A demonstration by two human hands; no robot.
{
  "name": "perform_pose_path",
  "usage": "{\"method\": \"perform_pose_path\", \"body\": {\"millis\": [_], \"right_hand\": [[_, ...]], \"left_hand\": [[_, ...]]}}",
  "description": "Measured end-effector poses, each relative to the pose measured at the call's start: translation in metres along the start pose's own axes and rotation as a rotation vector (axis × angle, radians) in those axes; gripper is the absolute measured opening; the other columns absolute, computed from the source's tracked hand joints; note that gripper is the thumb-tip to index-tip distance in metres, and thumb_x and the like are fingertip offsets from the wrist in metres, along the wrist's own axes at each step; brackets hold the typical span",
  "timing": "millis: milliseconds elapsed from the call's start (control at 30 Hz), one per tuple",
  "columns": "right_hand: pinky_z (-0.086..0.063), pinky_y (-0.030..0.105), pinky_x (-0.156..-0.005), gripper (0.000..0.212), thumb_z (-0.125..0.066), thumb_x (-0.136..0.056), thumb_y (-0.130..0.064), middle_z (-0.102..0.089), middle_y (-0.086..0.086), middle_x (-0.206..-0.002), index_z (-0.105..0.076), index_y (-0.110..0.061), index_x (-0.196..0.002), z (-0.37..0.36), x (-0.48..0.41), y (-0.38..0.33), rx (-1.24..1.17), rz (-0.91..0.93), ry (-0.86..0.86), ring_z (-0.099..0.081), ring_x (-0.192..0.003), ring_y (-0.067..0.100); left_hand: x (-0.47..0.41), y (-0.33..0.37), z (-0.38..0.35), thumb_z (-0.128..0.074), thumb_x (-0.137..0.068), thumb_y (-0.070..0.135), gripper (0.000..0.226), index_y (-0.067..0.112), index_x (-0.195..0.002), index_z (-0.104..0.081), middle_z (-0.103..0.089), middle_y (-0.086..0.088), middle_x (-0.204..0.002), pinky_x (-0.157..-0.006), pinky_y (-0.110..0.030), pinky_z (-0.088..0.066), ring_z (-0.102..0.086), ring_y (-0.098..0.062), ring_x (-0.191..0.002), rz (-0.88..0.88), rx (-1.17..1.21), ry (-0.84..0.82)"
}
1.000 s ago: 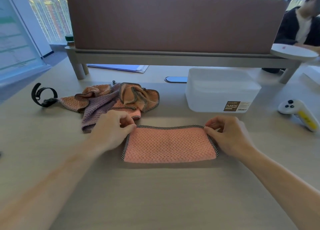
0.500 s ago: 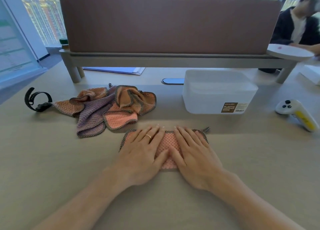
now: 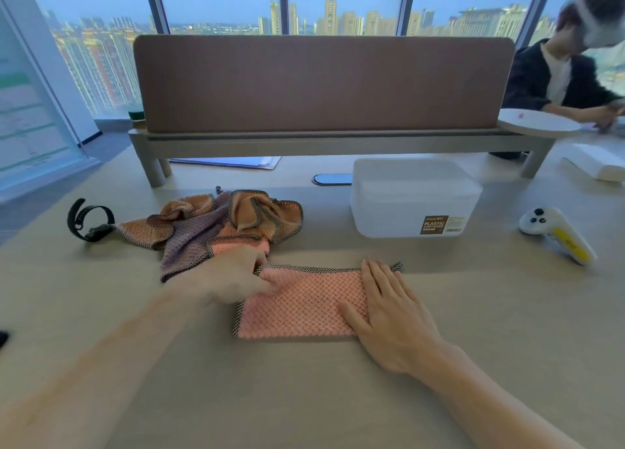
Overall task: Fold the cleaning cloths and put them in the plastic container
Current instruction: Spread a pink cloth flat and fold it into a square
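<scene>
Our flat right hand (image 3: 389, 316) hides the right end of the folded pink waffle-weave cloth (image 3: 304, 301), fingers spread wide. Our blurred left hand (image 3: 233, 279) pinches its left edge. The cloth lies on the beige counter (image 3: 304, 398), long axis left-to-right, before the lidded translucent plastic container (image 3: 414, 200).

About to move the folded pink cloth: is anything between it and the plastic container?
No object lies on the table between the pink cloth and the container. However, the container appears lidded, which would block putting the cloth in.
</scene>
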State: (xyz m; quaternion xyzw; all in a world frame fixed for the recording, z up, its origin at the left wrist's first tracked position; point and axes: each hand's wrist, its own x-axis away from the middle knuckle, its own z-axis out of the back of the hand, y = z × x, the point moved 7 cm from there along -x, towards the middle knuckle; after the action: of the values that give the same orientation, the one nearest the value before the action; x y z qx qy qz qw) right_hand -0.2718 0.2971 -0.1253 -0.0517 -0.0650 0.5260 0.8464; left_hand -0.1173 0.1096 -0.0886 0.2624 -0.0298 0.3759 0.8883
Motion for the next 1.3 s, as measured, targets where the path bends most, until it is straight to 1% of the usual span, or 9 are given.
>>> {"method": "perform_pose_path", "body": {"millis": [100, 333, 667, 800, 933, 1033, 1100, 1167, 1300], "right_hand": [[0.009, 0.033, -0.125, 0.088, -0.010, -0.095, -0.070, 0.013, 0.000, -0.169, 0.013, -0.014, -0.159, -0.001, 0.000, 0.002, -0.005, -0.006, 0.007, 0.014, -0.155, 0.012], [0.008, 0.038, -0.126, 0.096, 0.000, -0.086, -0.075, 0.012, 0.002, -0.170, 0.012, -0.014, -0.160, -0.001, 0.000, 0.003, -0.002, -0.025, 0.003, 0.014, -0.155, 0.016], [0.010, 0.037, -0.125, 0.086, -0.009, -0.094, -0.074, 0.012, -0.002, -0.170, 0.010, -0.021, -0.160, 0.001, 0.003, -0.008, 0.013, 0.050, 0.029, 0.018, -0.154, 0.015], [0.010, 0.034, -0.125, 0.086, -0.009, -0.095, -0.072, 0.015, -0.001, -0.169, 0.014, -0.019, -0.160, 0.004, 0.005, 0.008, 0.005, 0.023, 0.018, 0.018, -0.154, 0.012], [0.012, 0.034, -0.124, 0.084, -0.011, -0.096, -0.069, 0.016, 0.000, -0.169, 0.008, -0.020, -0.161, 0.022, 0.012, 0.001, -0.033, 0.049, 0.088, 0.021, -0.153, 0.015], [-0.020, 0.031, -0.124, 0.078, -0.019, -0.093, -0.069, -0.030, -0.009, -0.161, -0.029, -0.024, -0.157, 0.050, 0.022, -0.020, -0.296, 0.150, 0.264, -0.024, -0.149, 0.010], [-0.052, 0.038, -0.098, 0.062, -0.034, -0.089, -0.067, -0.066, -0.013, -0.117, -0.065, -0.027, -0.125, 0.066, 0.023, -0.026, -0.696, 0.116, 0.286, -0.062, -0.109, 0.005], [-0.061, 0.046, -0.072, 0.051, -0.050, -0.087, -0.061, -0.073, -0.003, -0.081, -0.075, -0.017, -0.093, 0.072, 0.017, -0.021, -1.108, 0.003, 0.204, -0.069, -0.074, 0.013], [-0.059, 0.034, -0.065, 0.044, -0.063, -0.093, -0.046, -0.071, 0.002, -0.074, -0.076, -0.005, -0.096, 0.077, 0.017, 0.004, -1.334, -0.135, -0.032, -0.067, -0.069, 0.021]], "left_hand": [[0.000, -0.006, 0.004, -0.074, -0.089, 0.029, 0.028, 0.010, -0.109, -0.069, -0.073, -0.008, -0.115, -0.091, -0.035, -0.053, -0.068, -0.024, -0.110, 0.093, 0.399, -0.096], [0.014, -0.031, -0.012, -0.074, -0.090, 0.012, 0.025, 0.004, -0.109, -0.059, -0.072, -0.017, -0.110, -0.061, -0.029, -0.057, -0.070, -0.022, -0.086, 0.243, 0.922, 0.039], [0.042, -0.007, 0.000, -0.071, -0.093, 0.031, 0.019, 0.026, -0.096, -0.053, -0.065, 0.011, -0.083, -0.061, -0.009, -0.037, -0.061, -0.001, -0.074, -0.023, 0.209, 0.610], [0.047, -0.001, -0.003, -0.071, -0.094, 0.021, 0.017, 0.023, -0.093, -0.053, -0.065, 0.006, -0.079, -0.062, -0.006, -0.044, -0.068, -0.021, -0.067, -0.075, 0.189, 0.640], [0.042, 0.010, 0.011, -0.070, -0.093, 0.029, 0.016, 0.024, -0.099, -0.056, -0.067, 0.010, -0.094, -0.058, -0.010, -0.039, -0.066, -0.011, -0.072, -0.030, 0.239, 0.541], [0.033, 0.043, 0.032, -0.070, -0.095, 0.022, 0.017, 0.015, -0.099, -0.055, -0.075, -0.006, -0.080, -0.037, -0.024, -0.046, -0.063, -0.019, -0.040, -0.072, 0.406, 0.392], [0.025, 0.077, 0.042, -0.070, -0.095, 0.018, 0.018, 0.012, -0.100, -0.054, -0.073, -0.012, -0.065, -0.037, -0.025, -0.046, -0.061, -0.021, -0.038, -0.113, 0.409, 0.300], [0.016, 0.113, 0.041, -0.069, -0.091, 0.013, 0.016, 0.012, -0.098, -0.055, -0.070, -0.009, -0.053, -0.040, -0.023, -0.047, -0.062, -0.019, -0.037, -0.142, 0.374, 0.213], [-0.007, 0.161, 0.015, -0.065, -0.084, 0.010, 0.002, 0.010, -0.086, -0.065, -0.074, -0.008, -0.058, -0.053, -0.029, -0.058, -0.071, -0.021, -0.048, -0.122, 0.288, 0.082]]}}
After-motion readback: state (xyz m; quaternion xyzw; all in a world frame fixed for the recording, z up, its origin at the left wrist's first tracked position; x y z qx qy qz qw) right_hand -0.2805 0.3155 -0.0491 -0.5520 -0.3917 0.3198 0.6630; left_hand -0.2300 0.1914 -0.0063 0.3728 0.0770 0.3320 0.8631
